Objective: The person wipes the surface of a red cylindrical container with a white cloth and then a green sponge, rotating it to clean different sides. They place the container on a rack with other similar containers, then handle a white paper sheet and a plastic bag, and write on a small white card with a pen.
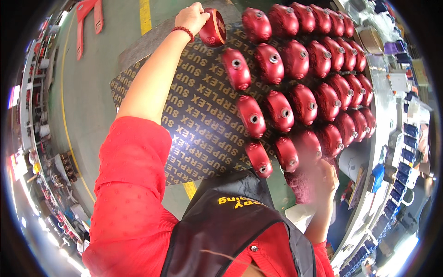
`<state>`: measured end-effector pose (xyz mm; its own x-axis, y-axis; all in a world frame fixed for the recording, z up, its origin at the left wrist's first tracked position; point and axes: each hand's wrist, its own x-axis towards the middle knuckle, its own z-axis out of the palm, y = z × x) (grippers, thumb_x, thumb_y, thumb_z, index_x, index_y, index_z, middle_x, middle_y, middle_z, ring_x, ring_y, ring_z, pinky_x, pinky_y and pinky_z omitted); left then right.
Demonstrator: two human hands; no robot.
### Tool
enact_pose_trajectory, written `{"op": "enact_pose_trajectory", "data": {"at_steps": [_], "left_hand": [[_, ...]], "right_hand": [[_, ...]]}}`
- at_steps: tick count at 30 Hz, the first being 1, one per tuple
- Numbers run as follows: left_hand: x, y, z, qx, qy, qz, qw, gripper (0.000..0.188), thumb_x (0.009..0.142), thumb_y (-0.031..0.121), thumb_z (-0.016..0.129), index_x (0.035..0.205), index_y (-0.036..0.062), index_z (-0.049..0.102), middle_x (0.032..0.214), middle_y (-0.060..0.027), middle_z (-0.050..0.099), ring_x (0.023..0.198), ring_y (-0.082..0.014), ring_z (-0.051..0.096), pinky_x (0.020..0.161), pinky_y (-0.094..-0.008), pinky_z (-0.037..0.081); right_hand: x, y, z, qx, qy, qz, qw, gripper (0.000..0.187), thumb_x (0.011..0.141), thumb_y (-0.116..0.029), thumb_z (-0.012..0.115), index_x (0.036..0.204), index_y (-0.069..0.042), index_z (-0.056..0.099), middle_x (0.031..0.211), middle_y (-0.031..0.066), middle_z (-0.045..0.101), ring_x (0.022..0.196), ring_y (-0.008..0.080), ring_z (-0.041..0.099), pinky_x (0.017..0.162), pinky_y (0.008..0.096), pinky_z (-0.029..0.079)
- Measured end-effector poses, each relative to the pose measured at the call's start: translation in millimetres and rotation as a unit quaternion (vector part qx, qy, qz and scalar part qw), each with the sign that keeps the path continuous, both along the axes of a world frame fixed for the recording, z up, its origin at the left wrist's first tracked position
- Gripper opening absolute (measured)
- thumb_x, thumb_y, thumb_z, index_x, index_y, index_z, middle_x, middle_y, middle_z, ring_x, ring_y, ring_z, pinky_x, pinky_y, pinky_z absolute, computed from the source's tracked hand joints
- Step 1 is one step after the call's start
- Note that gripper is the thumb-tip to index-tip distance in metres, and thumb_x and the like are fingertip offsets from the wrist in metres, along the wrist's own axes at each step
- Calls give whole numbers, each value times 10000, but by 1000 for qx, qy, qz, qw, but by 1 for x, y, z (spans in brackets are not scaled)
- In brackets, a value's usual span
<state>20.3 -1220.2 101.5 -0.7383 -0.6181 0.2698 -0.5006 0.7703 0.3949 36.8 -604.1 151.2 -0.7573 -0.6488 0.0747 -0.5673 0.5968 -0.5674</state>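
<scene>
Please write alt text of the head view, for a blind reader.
A person's left hand holds a red container over the far part of a dark patterned board, left of rows of similar containers. The blurred right hand is by a dark red cloth; its grip is unclear.

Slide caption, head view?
Left hand holding a red vessel beside rows of red vessels on patterned board; right hand blurred.
</scene>
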Motion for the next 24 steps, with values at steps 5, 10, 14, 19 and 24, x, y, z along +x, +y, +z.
{"op": "enact_pose_trajectory", "data": {"at_steps": [5,10,14,19,24], "left_hand": [[-32,5,-27,4,-102,-36,994,386,864,450,651,1010,98,709,1006,-203,724,989,-403,684,833,-490,533],[-43,-6,-36,-13,-152,-2,988,436,903,470,658,1001,46,674,982,-222,719,984,-404,684,839,-472,522],[-48,-12,-44,14,-203,19,979,537,924,479,643,1202,21,615,1195,-230,679,1149,-392,630,978,-448,481],[-24,-4,-31,-76,-172,2,982,638,938,467,637,1411,58,514,1358,-238,589,1312,-403,509,1091,-458,412],[27,28,19,-106,-95,-24,989,589,973,413,624,1432,66,502,1326,-211,601,1229,-358,545,1037,-451,439]], "right_hand": [[-15,50,-12,-7,55,-77,995,261,888,15,676,1148,-4,663,898,155,662,738,272,646,671,343,526],[-108,139,-35,53,55,-271,960,525,974,-95,563,1488,-62,461,848,186,663,658,241,618,666,355,510],[-226,174,-81,151,-5,-282,947,756,909,-138,514,1602,-267,239,937,321,671,871,474,670,825,537,508],[-293,171,-121,218,-5,-249,944,736,917,-133,484,1591,-312,250,1050,311,678,989,468,667,893,528,505],[-258,154,-108,168,82,-202,961,722,911,-109,484,1572,-325,291,1077,268,684,975,447,676,879,530,522]]}}
